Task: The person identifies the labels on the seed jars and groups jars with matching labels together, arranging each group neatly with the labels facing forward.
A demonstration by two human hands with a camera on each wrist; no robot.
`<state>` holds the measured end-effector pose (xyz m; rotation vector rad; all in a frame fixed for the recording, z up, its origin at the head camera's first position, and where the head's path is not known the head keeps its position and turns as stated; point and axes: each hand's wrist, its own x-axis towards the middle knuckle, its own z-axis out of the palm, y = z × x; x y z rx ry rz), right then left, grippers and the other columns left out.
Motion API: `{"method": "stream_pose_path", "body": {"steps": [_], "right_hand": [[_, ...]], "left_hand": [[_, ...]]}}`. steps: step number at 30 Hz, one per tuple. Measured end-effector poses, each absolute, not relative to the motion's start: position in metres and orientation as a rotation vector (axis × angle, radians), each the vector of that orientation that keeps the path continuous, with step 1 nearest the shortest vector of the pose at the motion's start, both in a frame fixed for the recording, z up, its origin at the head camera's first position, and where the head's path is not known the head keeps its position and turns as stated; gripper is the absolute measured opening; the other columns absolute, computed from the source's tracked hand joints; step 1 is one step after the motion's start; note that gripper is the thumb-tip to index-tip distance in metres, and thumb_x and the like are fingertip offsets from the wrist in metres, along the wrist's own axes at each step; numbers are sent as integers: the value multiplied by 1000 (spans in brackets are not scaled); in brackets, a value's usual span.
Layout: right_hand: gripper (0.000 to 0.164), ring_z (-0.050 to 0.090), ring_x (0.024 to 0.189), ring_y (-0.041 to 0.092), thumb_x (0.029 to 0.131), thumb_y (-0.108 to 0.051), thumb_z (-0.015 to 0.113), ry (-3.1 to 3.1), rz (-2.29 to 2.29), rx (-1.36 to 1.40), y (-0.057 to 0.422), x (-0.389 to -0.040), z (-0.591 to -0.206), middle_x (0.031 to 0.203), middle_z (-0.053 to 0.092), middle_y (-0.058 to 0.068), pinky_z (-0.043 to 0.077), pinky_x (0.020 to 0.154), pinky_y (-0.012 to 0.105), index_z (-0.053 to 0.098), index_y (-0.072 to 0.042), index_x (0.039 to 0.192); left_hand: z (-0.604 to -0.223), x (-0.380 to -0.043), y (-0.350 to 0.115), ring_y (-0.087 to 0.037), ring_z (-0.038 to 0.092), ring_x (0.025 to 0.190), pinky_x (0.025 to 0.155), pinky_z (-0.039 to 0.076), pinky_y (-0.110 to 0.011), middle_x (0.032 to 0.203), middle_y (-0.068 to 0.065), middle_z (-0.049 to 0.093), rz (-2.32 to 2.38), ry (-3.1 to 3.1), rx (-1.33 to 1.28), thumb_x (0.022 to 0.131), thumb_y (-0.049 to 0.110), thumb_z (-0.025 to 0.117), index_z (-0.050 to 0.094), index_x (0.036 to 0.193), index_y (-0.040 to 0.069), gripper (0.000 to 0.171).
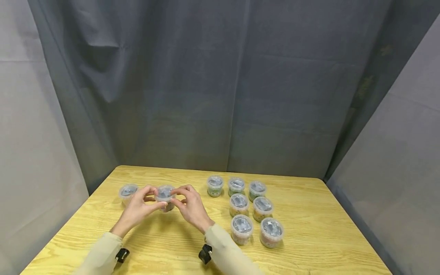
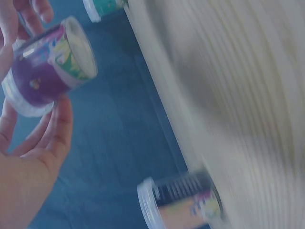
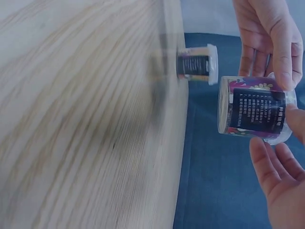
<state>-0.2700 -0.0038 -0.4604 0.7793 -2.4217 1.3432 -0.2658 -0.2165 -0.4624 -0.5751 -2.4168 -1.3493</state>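
A small clear tub (image 1: 165,193) with a lid and a purple label (image 2: 40,71) is held above the table between both hands. My left hand (image 1: 139,208) grips it from the left, thumb on the near side. On the right, my right hand (image 1: 192,208) pinches the rim with fingers and thumb. Dark label print (image 3: 257,109) faces the right wrist camera. Beside my left hand stands another lidded tub (image 1: 128,191), partly covered by that hand; its peach-coloured label (image 2: 183,210) shows in the left wrist view.
Several similar lidded tubs stand grouped on the right of the wooden table (image 1: 309,229): a back row (image 1: 236,186), a middle pair (image 1: 263,208) and a front pair (image 1: 271,232). A dark curtain (image 1: 220,95) hangs behind the table's far edge, with pale panels at both sides.
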Motion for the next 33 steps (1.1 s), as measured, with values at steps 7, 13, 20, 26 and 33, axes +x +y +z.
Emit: {"method": "stream_pose_path", "body": {"steps": [7,13,20,26,33], "right_hand": [[24,62,113,18,95,-25,66,-2432,1356,782,15,-270,-460,124,63,1,58,84,25,67,-17,117],[29,62,120,22,96,-28,64,-2436,1426,778,27,-269,-459,129,64,1,57,90,30,63,-18,123],[27,63,119,25,96,-29,63,-2406,1549,721,45,-269,-451,127,65,4,56,94,30,62,-16,119],[23,63,118,29,96,-23,64,-2385,1662,632,53,-263,-440,126,65,12,54,98,39,63,-11,116],[26,62,118,28,94,-29,67,-2319,1754,513,59,-268,-441,123,65,8,52,101,42,63,-14,115]], "left_hand": [[-469,-267,-197,-33,64,115,98,52,-48,116,-10,64,-1484,-2356,-600,82,24,80,54,101,11,35],[-470,-267,-182,-30,63,115,99,53,-39,122,-12,61,-1585,-2289,-595,83,23,79,55,107,9,36],[-463,-267,-164,-31,61,117,102,51,-39,128,-13,61,-1673,-2216,-625,87,20,76,56,125,9,44],[-465,-268,-153,-36,58,122,99,51,-47,136,-17,57,-1744,-2187,-687,87,15,75,51,135,8,54],[-472,-268,-141,-34,60,121,103,49,-45,134,-19,60,-1825,-2235,-569,87,18,76,43,145,9,67]]}}
